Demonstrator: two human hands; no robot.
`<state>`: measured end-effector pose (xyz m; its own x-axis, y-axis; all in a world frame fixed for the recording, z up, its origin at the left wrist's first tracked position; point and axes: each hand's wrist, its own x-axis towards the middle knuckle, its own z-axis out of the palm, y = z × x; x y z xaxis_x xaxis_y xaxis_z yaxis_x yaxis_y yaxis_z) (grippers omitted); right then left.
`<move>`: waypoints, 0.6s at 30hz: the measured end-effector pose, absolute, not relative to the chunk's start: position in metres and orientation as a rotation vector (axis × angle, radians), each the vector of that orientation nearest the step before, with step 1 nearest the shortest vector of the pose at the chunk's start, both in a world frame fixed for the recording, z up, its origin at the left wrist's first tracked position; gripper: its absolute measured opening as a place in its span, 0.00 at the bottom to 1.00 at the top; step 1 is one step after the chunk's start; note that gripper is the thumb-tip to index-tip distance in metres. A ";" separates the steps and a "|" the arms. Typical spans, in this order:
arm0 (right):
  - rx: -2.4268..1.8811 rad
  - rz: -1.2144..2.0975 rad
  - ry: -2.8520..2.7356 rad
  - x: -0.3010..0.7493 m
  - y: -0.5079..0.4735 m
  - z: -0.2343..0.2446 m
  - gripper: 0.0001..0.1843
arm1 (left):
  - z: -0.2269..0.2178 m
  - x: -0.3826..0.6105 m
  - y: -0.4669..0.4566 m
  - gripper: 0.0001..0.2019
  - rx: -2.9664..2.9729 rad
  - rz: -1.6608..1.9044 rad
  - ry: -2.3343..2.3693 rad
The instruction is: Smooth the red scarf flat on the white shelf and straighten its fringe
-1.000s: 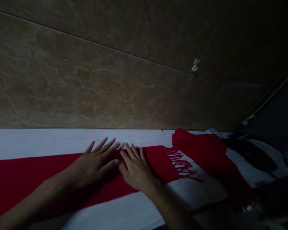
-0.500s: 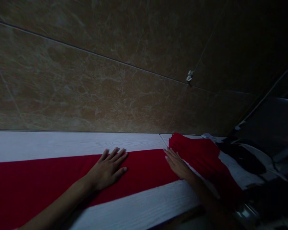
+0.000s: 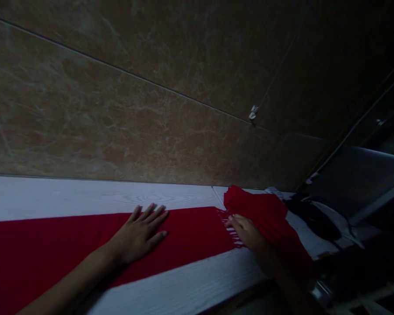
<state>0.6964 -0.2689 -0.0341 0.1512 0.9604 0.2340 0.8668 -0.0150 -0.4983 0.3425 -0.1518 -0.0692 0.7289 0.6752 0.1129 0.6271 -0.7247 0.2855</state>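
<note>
A long red scarf (image 3: 190, 229) lies stretched along a white wood-grain surface. My left hand (image 3: 139, 236) rests flat on it, fingers spread. At the scarf's fringed right end, the fingers of my right hand (image 3: 246, 229) are curled and pinched on the fringe (image 3: 234, 236). White surface shows between the loose strands. Just beyond that hand is a bunched pile of red cloth (image 3: 272, 210), partly hidden by my right forearm.
A brown marbled tile wall (image 3: 151, 122) rises behind the white surface (image 3: 68, 192). A small white fitting (image 3: 253, 112) sits on the wall. Dark items with a cord (image 3: 315, 218) lie at the right, beyond the red pile. The lower right is very dark.
My right hand has gone from lying flat over the scarf's end to pinching at its fringe, uncovering the strands. My left hand stays flat on the cloth. The view has shifted slightly.
</note>
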 end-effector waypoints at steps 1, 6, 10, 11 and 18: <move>-1.904 0.233 -1.726 0.698 -0.270 -0.040 0.33 | -0.071 0.342 -0.151 0.32 2.709 0.316 1.027; -1.875 0.255 -1.701 0.702 -0.271 -0.049 0.28 | -0.073 0.343 -0.150 0.32 2.696 0.314 1.041; -1.899 0.260 -1.760 0.703 -0.269 -0.048 0.17 | -0.067 0.345 -0.153 0.33 2.670 0.240 1.077; -1.915 0.248 -1.785 0.703 -0.268 -0.049 0.13 | -0.065 0.345 -0.153 0.33 2.667 0.220 1.081; -2.011 0.227 -1.797 0.694 -0.259 -0.051 0.05 | -0.062 0.342 -0.157 0.33 2.675 0.172 1.086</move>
